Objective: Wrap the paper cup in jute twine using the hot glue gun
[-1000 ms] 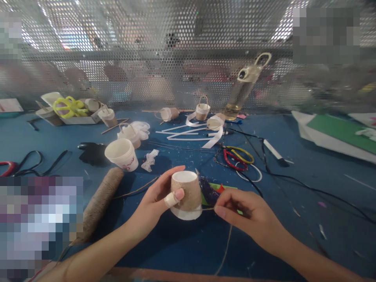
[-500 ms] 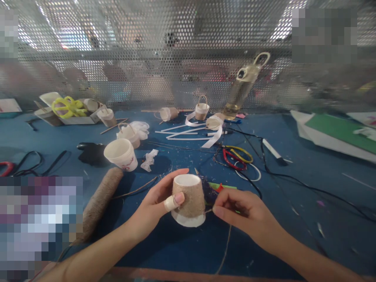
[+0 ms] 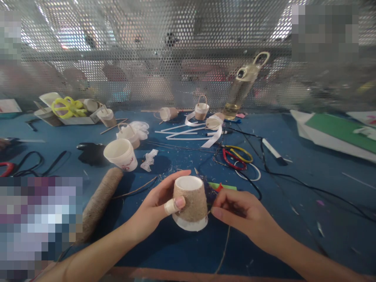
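Note:
An upside-down paper cup (image 3: 190, 201), wound with brown twine over most of its side, is gripped in my left hand (image 3: 164, 199). Its white base faces up and a white band shows at the lower rim. Tape wraps my left thumb, which presses on the twine. My right hand (image 3: 241, 211) pinches the loose twine (image 3: 209, 212) close beside the cup's lower right side. A length of that twine hangs below my right hand toward the table's front edge. Left of my hands lies a thick roll of twine (image 3: 101, 203).
A white paper cup (image 3: 120, 154) stands behind the roll. Small twine-covered baskets (image 3: 202, 111), white strips (image 3: 182, 133) and a leaning bottle (image 3: 239, 92) lie toward the mesh panel. Yellow scissors (image 3: 69, 107) rest in a box. Red-and-yellow-handled pliers (image 3: 235, 158) and black cords lie right of centre.
The cup has shifted slightly down and right in my left hand, and my right hand has drawn closer to it with the twine. At the far left, a dark shape with a blade has appeared.

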Motion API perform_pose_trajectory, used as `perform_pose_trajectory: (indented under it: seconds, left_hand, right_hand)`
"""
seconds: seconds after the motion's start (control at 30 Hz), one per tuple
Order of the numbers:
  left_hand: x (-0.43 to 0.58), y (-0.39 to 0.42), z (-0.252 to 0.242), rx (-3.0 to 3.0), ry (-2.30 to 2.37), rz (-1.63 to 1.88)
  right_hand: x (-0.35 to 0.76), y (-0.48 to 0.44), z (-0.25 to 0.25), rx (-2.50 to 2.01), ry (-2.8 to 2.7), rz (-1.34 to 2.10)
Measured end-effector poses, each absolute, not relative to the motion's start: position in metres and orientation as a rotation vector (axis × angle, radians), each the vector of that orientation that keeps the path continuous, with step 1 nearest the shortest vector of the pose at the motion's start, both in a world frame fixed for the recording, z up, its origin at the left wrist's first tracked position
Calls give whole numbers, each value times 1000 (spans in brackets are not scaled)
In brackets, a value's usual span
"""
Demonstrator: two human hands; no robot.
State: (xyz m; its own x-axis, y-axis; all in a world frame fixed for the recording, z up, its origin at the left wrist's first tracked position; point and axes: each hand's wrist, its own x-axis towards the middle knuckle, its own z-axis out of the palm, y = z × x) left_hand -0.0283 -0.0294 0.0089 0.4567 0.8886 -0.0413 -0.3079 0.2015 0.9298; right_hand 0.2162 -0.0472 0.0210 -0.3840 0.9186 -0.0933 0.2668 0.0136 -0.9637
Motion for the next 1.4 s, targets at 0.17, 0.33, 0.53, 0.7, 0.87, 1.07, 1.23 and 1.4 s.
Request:
perform_pose_trajectory:
  seconds: [0.17, 0.33, 0.53, 0.7, 0.87, 1.07, 1.23, 1.4]
  left_hand:
    - [-28, -29, 9, 1058, 669, 939]
    - [-27, -31, 11, 1070, 656, 936]
    - [-27, -30, 13, 1079, 638, 926]
    - [-28, -29, 11, 1122, 646, 915]
    - [-28, -29, 7, 1105, 647, 912]
    - [-25, -32, 9, 1003, 643, 877]
    - [-22, -30, 13, 1011, 725, 900]
    - [-23, -28, 15, 954, 798, 949]
  right_hand:
    - [214, -47, 21, -1225, -1700, 1396]
    - [211, -48, 23, -1225, -1749, 1329]
    - [210, -49, 24, -1219, -1824, 1197]
    - [212, -51, 21, -1217, -1892, 1085]
    - [211, -51, 20, -1209, -1907, 991]
    - [207, -50, 19, -1188, -1920, 946]
    - [207, -51, 19, -1154, -1968, 913]
    - [209, -52, 19, -1129, -2009, 860]
